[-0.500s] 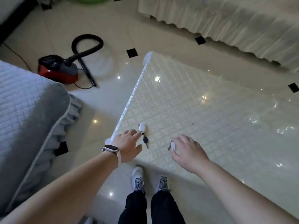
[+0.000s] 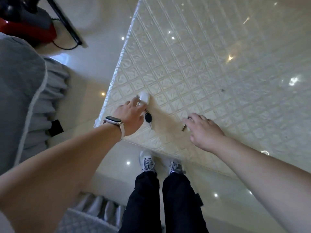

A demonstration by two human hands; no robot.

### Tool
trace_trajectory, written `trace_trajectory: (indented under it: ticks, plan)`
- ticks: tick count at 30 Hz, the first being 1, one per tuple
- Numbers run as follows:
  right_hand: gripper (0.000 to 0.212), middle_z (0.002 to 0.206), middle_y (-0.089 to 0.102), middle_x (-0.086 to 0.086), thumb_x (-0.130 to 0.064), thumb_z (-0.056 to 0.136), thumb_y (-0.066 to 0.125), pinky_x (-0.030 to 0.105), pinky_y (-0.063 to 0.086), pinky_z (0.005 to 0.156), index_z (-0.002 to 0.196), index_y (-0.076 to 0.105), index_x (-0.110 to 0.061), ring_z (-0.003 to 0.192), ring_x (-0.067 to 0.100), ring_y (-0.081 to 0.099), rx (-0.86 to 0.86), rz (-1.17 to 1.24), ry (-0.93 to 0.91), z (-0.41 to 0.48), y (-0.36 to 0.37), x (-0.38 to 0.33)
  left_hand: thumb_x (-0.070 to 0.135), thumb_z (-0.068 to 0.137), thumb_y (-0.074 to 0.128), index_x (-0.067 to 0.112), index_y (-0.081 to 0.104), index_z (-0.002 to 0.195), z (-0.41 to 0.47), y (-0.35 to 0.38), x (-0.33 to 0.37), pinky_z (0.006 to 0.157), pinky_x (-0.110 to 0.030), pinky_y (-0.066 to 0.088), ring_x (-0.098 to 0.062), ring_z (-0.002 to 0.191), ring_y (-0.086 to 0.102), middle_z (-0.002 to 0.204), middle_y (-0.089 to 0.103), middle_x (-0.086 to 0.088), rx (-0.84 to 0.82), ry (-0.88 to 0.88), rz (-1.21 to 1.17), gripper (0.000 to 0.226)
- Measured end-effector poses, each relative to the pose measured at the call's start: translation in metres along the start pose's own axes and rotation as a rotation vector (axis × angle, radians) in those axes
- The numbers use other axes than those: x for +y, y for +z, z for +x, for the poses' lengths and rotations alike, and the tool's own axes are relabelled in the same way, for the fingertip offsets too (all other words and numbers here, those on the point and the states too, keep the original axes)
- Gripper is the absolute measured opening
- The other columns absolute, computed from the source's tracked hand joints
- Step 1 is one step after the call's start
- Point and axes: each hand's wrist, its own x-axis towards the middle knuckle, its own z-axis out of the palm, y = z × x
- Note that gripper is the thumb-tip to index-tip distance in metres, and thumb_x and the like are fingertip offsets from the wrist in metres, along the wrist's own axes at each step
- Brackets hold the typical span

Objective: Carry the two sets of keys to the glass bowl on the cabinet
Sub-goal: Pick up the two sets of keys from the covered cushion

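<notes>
Glossy cream floor tiles surround a low worktop (image 2: 193, 52) under an embossed clear cover, where a person stands at its near corner, both hands down on the two sets of keys. The left hand (image 2: 130, 115) lies over the first set (image 2: 146, 106), a white fob and black-headed key near the left edge, grip narrowing but not yet shut. The right hand (image 2: 204, 130) covers the second set (image 2: 185, 124), a key tip showing; its grip cannot be judged. Both sets lie close to the near edge, an easy reach. A grey-covered seat (image 2: 21, 91) and red vacuum (image 2: 28, 24) crowd the left; open floor lies behind. No bowl or cabinet shows.
</notes>
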Motion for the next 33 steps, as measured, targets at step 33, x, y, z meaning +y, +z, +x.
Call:
trace_trajectory:
  ticks: [33]
  plan:
    - [0.031, 0.066, 0.047, -0.004, -0.026, 0.09, 0.059, 0.034, 0.03, 0.051, 0.066, 0.041, -0.018, 0.061, 0.019, 0.044, 0.153, 0.592, 0.088, -0.015, 0.007, -0.005, 0.017, 0.089, 0.056, 0.028, 0.057, 0.083, -0.02, 0.002, 0.022, 0.08, -0.012, 0.034, -0.008, 0.101, 0.056, 0.114, 0.065, 0.008, 0.291, -0.233, -0.624, 0.013]
